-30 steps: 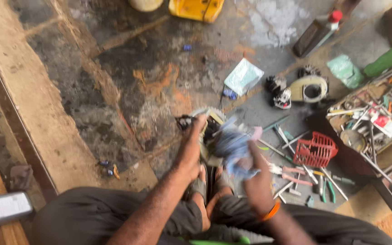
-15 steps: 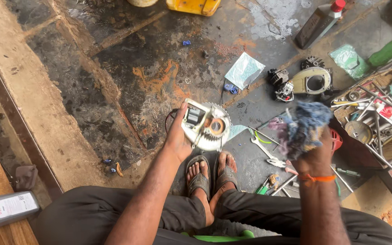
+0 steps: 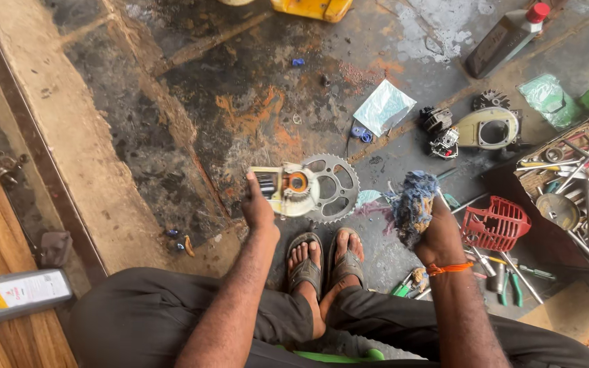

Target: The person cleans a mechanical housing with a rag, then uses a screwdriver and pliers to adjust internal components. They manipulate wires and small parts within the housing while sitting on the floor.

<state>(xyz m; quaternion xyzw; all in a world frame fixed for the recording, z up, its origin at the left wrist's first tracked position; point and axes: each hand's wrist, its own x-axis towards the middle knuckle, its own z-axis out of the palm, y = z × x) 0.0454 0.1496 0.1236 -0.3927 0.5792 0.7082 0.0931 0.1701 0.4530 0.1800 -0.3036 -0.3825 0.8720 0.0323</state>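
Cream-coloured gear housing with its toothed sprocket sat clamped in my left hand, long axis running rightward. My right hand, closed around a blue rag, was right of the sprocket, apart.

Open floor to my left and ahead, clutter packed on the right

I saw the stained floor bare from the raised concrete edge across to the sprocket assembly, so a hand could pass there freely; on the right the way was blocked by the red basket, the tray of tools, loose pliers near the floor's front edge and the engine cover, with a grey bottle at the far right corner.
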